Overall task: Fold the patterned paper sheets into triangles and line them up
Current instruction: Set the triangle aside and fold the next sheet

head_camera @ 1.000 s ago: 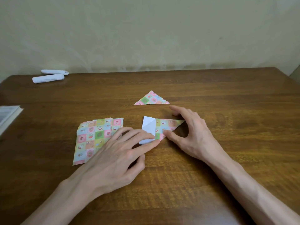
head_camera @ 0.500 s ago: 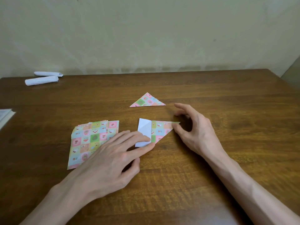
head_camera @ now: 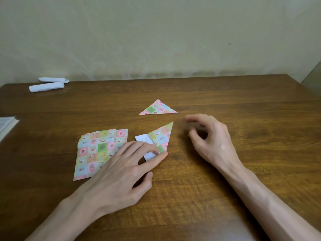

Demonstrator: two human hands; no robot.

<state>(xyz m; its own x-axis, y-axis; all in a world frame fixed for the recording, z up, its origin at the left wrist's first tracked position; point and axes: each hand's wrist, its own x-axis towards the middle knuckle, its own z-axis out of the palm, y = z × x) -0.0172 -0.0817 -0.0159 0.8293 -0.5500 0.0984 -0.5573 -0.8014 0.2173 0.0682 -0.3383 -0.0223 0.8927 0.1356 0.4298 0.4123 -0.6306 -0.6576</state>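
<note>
Wooden table (head_camera: 225, 180); half-folded sheet (head_camera: 161, 138) lies under left grip (head_camera: 121, 173) (right grip (head_camera: 210, 140) beside).

table (head_camera: 225, 197): dark brown wood with visible grain.
stack of patterned sheets (head_camera: 99, 150): lies flat and slightly fanned, just left of the left hand (head_camera: 121, 171), which covers its near right corner.
half-folded sheet (head_camera: 161, 138): lies under the left hand's fingertips, white underside up; its patterned point aims towards the right hand (head_camera: 212, 141) without touching it.
folded triangle (head_camera: 159, 108): flat, beyond both hands and apart from them.
white paper rolls (head_camera: 46, 85): two, side by side, far beyond and left of the left hand.
white-paged thing (head_camera: 7, 124): well left of the left hand, cut off by the frame.
</note>
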